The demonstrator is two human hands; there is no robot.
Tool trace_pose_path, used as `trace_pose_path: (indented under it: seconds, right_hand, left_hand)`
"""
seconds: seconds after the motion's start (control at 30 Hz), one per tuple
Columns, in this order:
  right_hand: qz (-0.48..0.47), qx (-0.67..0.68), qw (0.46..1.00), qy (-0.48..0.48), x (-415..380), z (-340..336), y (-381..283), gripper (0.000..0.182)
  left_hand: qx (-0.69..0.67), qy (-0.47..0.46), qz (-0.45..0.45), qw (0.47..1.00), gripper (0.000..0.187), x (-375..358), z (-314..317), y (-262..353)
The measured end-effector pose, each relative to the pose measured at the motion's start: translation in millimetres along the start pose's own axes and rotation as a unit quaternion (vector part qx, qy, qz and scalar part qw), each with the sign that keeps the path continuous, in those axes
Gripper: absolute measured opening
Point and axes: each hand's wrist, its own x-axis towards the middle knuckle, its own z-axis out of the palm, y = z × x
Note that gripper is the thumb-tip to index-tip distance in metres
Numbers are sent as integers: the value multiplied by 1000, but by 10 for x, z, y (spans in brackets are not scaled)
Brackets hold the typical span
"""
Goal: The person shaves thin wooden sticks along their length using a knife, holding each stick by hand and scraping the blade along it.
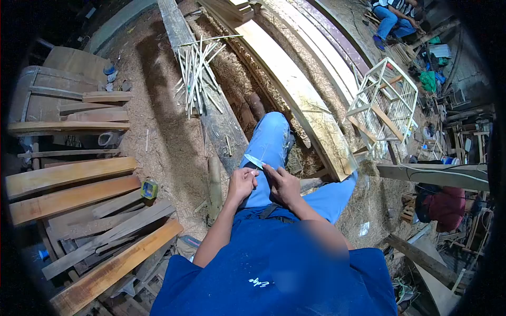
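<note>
Landmark: the person's raised knee in blue jeans, near the middle of the view; every place below is told from it.

Left hand: just below the knee, toward the left — fingers curled shut around the handle end of a knife.

Knife: its pale blade sticks up and to the left out of the left fist, lying across the lower part of the knee.

Right hand: just below the knee, beside the left hand and touching or nearly touching it; forefinger stretched toward the base of the blade, the other fingers bent. Whether it pinches some small thing there is too small to tell.

Thin split sticks: a loose bundle lying well above and left of the knee, on a dark plank over sawdust.

Long pale curved board: runs just right of the knee, from the top of the view down to its cut end.

White slatted cage frame: well to the right of the knee, tilted.

Stacked boards: well to the left and below the knee, lying in rough rows.

Small green-and-yellow object: left of the knee, at the edge of the boards — what it is cannot be told.

Another person: far up and right of the knee, seated in blue trousers.
</note>
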Motion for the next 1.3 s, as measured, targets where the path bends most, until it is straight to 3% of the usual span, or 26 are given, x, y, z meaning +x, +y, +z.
trace_pose_path:
  seconds: [0.13, 0.47, 0.53, 0.67, 0.83, 0.9, 0.97, 1.07, 1.3]
  right_hand:
    - [0, 6, 1000, 6, 11, -11, -20, 52]
    - [-5, -28, 999, 19, 56, 4, -7, 57]
    - [91, -20, 995, 32, 108, -19, 35, 60]
    - [89, -3, 994, 67, 130, 23, 86, 60]
    - [67, 43, 995, 54, 76, -31, 42, 62]
    - [30, 62, 997, 31, 19, -25, 36, 64]
    - [12, 75, 997, 29, -3, -33, -2, 53]
    - [25, 81, 996, 30, -10, -34, 16, 52]
    - [23, 64, 998, 13, -45, -54, 48, 56]
  left_hand:
    - [-32, -19, -32, 999, 22, -195, -118, -70]
    - [-53, -69, -18, 996, 24, -465, -452, -540]
    - [-41, -89, -37, 994, 25, -554, -520, -520]
    - [-56, -84, -58, 993, 25, -569, -603, -597]
    - [-78, -51, 7, 996, 24, -296, -289, -177]
    - [-66, -42, -17, 997, 23, -97, -149, 11]
    - [-52, -42, -8, 998, 22, 106, -37, 121]
    - [-56, -40, -12, 998, 20, 304, 63, 192]
    - [-79, -14, -25, 996, 18, 225, 65, 158]
